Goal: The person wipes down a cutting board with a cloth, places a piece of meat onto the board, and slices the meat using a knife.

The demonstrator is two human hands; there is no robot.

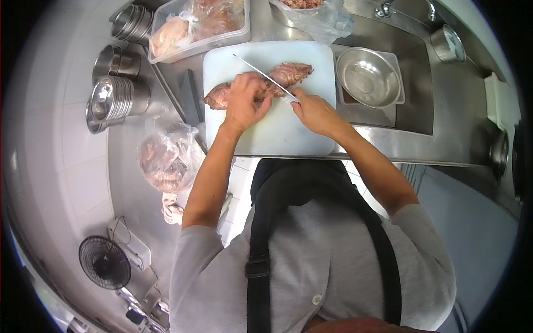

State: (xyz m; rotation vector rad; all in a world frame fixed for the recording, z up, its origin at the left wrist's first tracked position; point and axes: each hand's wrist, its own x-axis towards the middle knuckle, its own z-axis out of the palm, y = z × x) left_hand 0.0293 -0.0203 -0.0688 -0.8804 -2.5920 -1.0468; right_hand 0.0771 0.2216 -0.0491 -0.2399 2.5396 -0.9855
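A long piece of browned meat [291, 72] lies across the white cutting board [288, 133]. My left hand [243, 102] presses on its middle with bent fingers, the thumb toward the blade. In my right hand [315, 114] is a knife [261, 73], the fingers wrapped round its handle. The blade slants up and left across the meat, just right of my left fingers. Whether its edge is in the meat, I cannot tell. Part of the meat is hidden under my left hand.
A plastic tub [247, 22] with bagged meat stands behind the board at left. Right of the board, a metal bowl [369, 77] sits in the sink [419, 119]. Stacked metal containers [119, 100], a bag of meat [169, 155] and a black fan [104, 262] are on the left.
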